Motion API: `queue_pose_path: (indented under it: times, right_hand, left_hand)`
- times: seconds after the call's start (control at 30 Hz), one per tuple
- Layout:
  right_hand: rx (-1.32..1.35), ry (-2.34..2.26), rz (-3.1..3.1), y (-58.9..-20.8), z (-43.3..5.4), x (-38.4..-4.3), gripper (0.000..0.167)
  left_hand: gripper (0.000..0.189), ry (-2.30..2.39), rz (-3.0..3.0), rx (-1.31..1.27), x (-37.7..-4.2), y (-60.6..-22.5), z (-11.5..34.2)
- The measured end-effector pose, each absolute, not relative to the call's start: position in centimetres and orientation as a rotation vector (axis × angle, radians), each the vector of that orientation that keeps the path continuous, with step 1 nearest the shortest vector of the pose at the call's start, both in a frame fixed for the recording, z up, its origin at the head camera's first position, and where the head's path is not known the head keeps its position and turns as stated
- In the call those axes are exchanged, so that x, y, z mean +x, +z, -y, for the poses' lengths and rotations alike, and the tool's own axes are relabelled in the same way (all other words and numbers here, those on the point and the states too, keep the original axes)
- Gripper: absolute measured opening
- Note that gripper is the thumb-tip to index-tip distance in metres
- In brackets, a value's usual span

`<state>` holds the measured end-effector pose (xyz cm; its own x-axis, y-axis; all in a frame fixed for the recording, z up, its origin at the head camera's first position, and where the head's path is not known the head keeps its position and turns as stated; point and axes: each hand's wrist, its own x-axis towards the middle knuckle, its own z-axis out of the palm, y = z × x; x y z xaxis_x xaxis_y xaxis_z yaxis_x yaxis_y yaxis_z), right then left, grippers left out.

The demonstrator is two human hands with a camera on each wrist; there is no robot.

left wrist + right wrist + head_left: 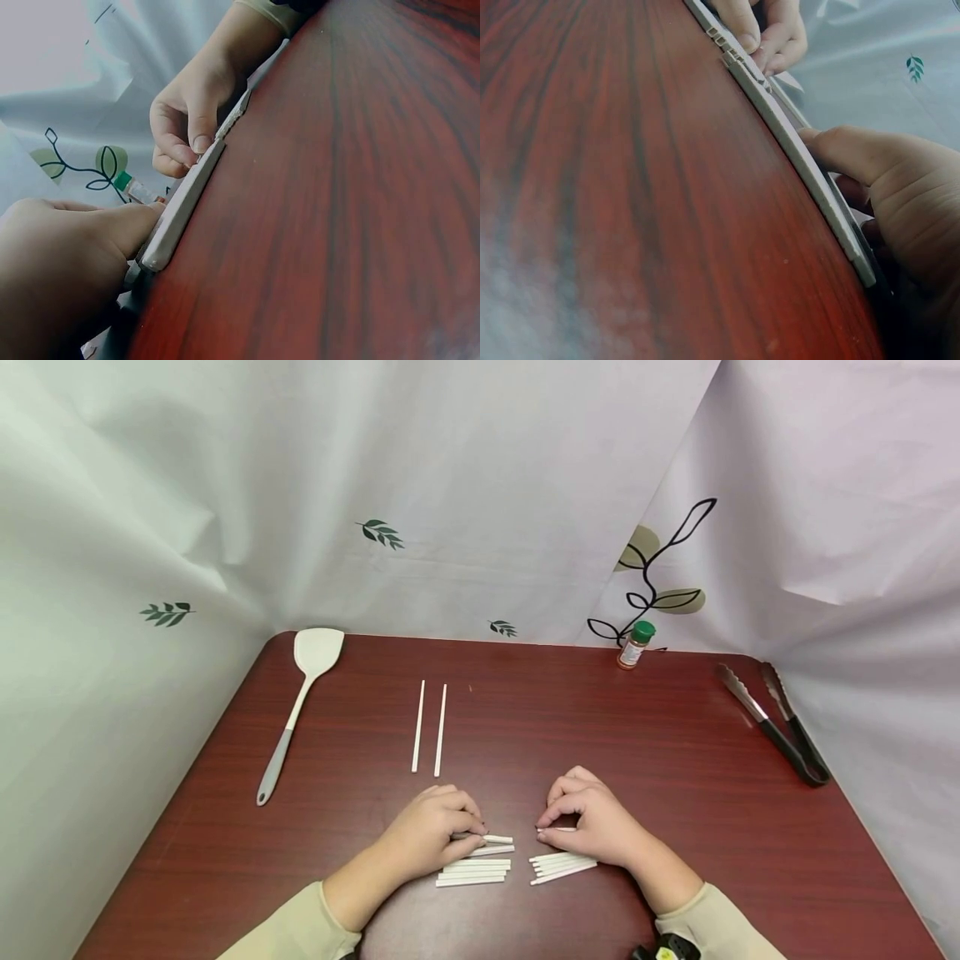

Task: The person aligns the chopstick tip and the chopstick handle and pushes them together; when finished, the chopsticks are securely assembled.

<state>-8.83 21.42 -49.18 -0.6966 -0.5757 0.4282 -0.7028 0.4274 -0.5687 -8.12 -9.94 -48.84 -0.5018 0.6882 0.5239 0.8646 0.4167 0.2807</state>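
Note:
In the head view my left hand [435, 831] pinches a short white stick [501, 839] between thumb and forefinger, low over the table. Just below it lies a row of similar short white sticks [472, 874], side by side. My right hand [596, 822] has its thumb and forefinger on another thin white stick [568, 829], mostly hidden by the fingers. A second bunch of short sticks [558, 867], slightly fanned, lies below that hand. In the left wrist view the near row of sticks [184, 210] appears edge-on beside the left thumb.
Two long white sticks [440, 731] lie parallel farther back on the dark red table [375, 672]. A white spatula [300, 702] with a grey handle is at the left. Black-handled tongs [783, 735] lie at the right. A green-capped spice jar [635, 646] stands near the back edge.

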Motion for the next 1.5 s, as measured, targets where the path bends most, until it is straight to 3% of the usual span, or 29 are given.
queue_pose_path:
  times: [0.37,0.8,1.5]
  right_hand:
    - [1.199,1.064,2.476,-49.3,-21.3,-9.0,0.019]
    - [0.859,1.306,2.416,-49.2,-21.0,-8.7,0.017]
    - [0.971,1.244,2.287,-49.2,-20.3,-8.8,0.023]
  left_hand:
    - [0.007,-0.838,2.49,-1.251,-7.8,-49.0,9.7]
    - [0.005,-0.924,2.544,-1.132,-7.7,-48.7,9.6]
    - [0.014,-0.934,2.361,-1.214,-7.9,-49.2,9.2]
